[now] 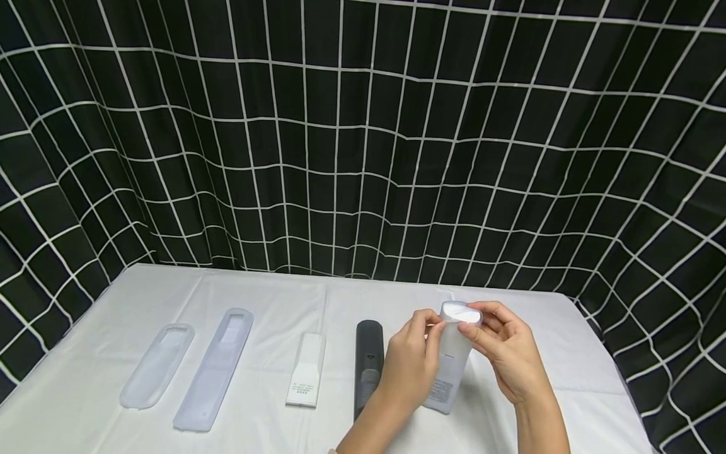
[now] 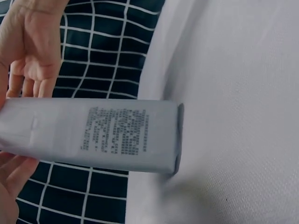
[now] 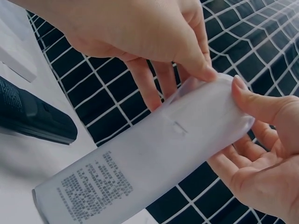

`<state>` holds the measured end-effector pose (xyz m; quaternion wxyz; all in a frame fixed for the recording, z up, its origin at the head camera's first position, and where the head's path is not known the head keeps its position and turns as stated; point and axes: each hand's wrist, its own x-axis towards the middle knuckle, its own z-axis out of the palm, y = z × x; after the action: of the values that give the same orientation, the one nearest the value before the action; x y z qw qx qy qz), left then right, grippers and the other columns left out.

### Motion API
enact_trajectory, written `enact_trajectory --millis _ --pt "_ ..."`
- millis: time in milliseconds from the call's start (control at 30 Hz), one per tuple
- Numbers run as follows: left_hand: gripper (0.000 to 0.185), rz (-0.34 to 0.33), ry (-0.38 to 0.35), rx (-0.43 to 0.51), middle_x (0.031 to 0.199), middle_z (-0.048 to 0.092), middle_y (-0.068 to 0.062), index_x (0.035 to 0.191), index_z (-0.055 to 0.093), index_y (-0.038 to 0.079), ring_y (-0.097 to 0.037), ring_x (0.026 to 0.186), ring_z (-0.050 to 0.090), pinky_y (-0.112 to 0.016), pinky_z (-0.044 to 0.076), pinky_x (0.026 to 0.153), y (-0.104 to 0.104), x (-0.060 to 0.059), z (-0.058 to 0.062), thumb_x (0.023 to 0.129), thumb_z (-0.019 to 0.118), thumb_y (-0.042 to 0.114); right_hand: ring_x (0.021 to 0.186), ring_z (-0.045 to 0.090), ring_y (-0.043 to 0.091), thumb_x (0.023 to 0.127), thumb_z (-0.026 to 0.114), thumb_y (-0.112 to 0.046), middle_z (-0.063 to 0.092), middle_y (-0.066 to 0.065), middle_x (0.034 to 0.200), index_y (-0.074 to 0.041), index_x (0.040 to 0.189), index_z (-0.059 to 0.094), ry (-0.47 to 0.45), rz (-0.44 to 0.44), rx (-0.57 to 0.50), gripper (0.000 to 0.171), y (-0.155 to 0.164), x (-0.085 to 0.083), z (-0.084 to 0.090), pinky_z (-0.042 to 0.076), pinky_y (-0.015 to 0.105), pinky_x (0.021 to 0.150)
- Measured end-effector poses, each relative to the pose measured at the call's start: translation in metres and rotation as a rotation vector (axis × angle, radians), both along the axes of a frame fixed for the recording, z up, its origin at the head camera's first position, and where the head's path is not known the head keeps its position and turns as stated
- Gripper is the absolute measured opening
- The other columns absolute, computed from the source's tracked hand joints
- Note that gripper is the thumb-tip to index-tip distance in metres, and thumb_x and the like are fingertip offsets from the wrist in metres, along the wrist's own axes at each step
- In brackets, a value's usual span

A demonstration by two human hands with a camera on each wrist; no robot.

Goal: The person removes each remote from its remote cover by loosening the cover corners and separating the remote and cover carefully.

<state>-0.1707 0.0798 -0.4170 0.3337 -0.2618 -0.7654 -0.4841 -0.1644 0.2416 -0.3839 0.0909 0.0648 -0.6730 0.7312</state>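
A white remote in a translucent silicone sleeve [image 1: 450,359] stands tilted above the white table, printed back facing me, its lower end near the cloth. My left hand [image 1: 411,362] pinches its upper left edge. My right hand [image 1: 505,350] holds the top end, thumb on the rim of the sleeve. In the left wrist view the remote [image 2: 100,133] shows its grey printed label. The right wrist view shows both hands at the sleeve's top [image 3: 205,116].
On the table lie a black remote [image 1: 367,366], a small white remote [image 1: 306,378] and two empty translucent sleeves [image 1: 157,364] [image 1: 215,369] to the left. A black grid-patterned curtain [image 1: 363,139] hangs behind and at both sides.
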Motion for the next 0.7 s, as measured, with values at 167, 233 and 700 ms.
enact_trajectory --millis 167,233,700 --pt "0.007 0.043 0.049 -0.052 0.088 0.072 -0.013 0.108 0.058 -0.002 -0.018 0.072 0.072 -0.012 0.056 0.063 -0.0009 -0.0001 0.0004 0.106 0.06 0.004 0.093 0.072 0.009 0.092 0.069 0.016 0.074 -0.002 0.106 -0.014 0.107 0.071 0.014 0.01 0.008 0.034 0.0011 0.0003 0.0 0.062 0.024 0.082" --pt "0.006 0.047 0.058 -0.049 0.085 0.07 -0.012 0.108 0.057 -0.002 -0.016 0.067 0.067 -0.012 0.053 0.059 -0.0012 -0.0002 0.0005 0.106 0.06 0.004 0.093 0.072 0.009 0.091 0.069 0.016 0.074 -0.002 0.105 -0.014 0.107 0.071 0.017 0.013 0.013 0.034 0.0012 0.0003 0.0 0.062 0.024 0.082" --pt "0.008 0.128 0.092 0.006 0.078 0.066 -0.009 0.102 0.055 -0.001 -0.013 0.064 0.062 -0.014 0.051 0.056 -0.0016 -0.0039 0.0022 0.102 0.063 -0.002 0.092 0.073 0.01 0.09 0.069 0.018 0.075 -0.001 0.103 -0.013 0.105 0.072 0.051 0.057 0.041 0.035 -0.0008 0.0013 -0.0003 0.062 0.024 0.08"
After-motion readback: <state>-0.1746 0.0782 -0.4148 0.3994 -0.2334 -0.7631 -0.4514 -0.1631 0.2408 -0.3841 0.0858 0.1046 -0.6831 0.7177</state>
